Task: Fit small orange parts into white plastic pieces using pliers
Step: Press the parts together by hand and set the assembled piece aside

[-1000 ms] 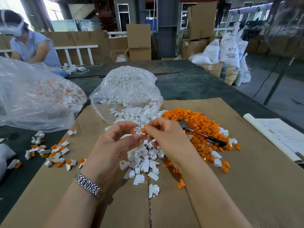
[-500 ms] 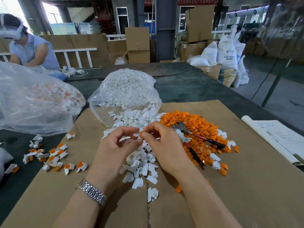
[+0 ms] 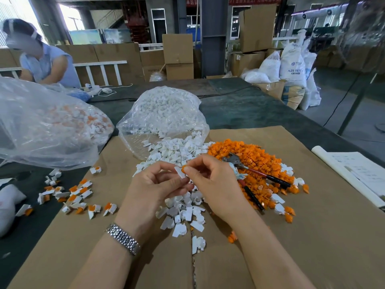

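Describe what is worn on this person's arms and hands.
Both forearms are bare, with no sleeves in view and no gloves. The left hand has a silver metal link watch band at its wrist. The right hand and its wrist wear nothing visible.

A dark steel column [image 3: 213, 36] stands at the centre of the warehouse. Left of it, stacked cardboard boxes [image 3: 177, 56] and a bright window [image 3: 71, 16] (daylight pours in); right of it, white resin sacks [image 3: 292, 61] on the grey concrete floor [image 3: 343, 122].
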`<state>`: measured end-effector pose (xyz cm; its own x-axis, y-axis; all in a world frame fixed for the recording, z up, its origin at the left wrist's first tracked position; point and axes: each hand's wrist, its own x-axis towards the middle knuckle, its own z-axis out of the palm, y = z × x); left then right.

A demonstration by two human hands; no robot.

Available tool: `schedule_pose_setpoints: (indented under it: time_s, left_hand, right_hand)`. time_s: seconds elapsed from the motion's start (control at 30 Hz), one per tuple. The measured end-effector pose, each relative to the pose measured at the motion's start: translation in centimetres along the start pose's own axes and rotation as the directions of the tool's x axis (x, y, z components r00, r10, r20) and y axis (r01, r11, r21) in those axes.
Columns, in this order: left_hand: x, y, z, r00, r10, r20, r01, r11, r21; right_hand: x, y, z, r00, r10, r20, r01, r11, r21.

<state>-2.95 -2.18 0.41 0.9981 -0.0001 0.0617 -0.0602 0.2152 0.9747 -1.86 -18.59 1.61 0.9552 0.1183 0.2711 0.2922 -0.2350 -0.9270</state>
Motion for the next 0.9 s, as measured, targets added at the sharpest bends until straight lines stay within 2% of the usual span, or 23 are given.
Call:
schedule_pose_setpoints:
  time_s: [0.13, 0.33, 0.43, 0.5, 0.6, 0.77, 0.9]
  left_hand:
    - [0.0, 0.2, 0.0, 1.0, 0.009, 0.01, -0.009, 1.0, -0.011]
    - [-0.2, 0.3, 0.0, 0.996, 0.009, 0.091, -0.01, 1.0, 0.011]
    - [-0.2, 0.4, 0.2, 0.998, 0.012, 0.06, -0.016, 0.998, 0.067]
    - [-0.1, 0.2, 0.2, 1.0, 0.021, 0.02, -0.023, 0.988, 0.154]
    - [0.1, -0.2, 0.0, 1.0, 0.001, -0.005, 0.0, 0.985, 0.171]
    - [0.1, 0.0, -0.3, 1.0, -0.03, -0.002, 0.03, 0.991, 0.13]
    - [-0.1, 0.3, -0.2, 0.999, -0.039, 0.03, 0.036, 0.995, 0.097]
  right_hand:
    - [0.0, 0.0, -0.3, 1.0, -0.019, 0.021, 0.018, 1.0, 0.025]
    - [0.1, 0.6, 0.0, 0.995, -0.058, -0.085, 0.051, 0.995, -0.084]
    - [0.0, 0.8, 0.3, 0.993, -0.085, -0.084, 0.073, 0.988, -0.135]
    - [-0.1, 0.9, 0.5, 0.995, -0.085, -0.059, 0.074, 0.984, -0.162]
    - [-0.1, 0.7, 0.4, 0.998, -0.067, -0.019, 0.063, 0.985, -0.162]
    - [-0.2, 0.3, -0.5, 0.979, -0.055, 0.197, 0.07, 0.995, -0.069]
    - [-0.1, 0.2, -1.2, 0.978, -0.071, 0.195, 0.08, 0.996, -0.041]
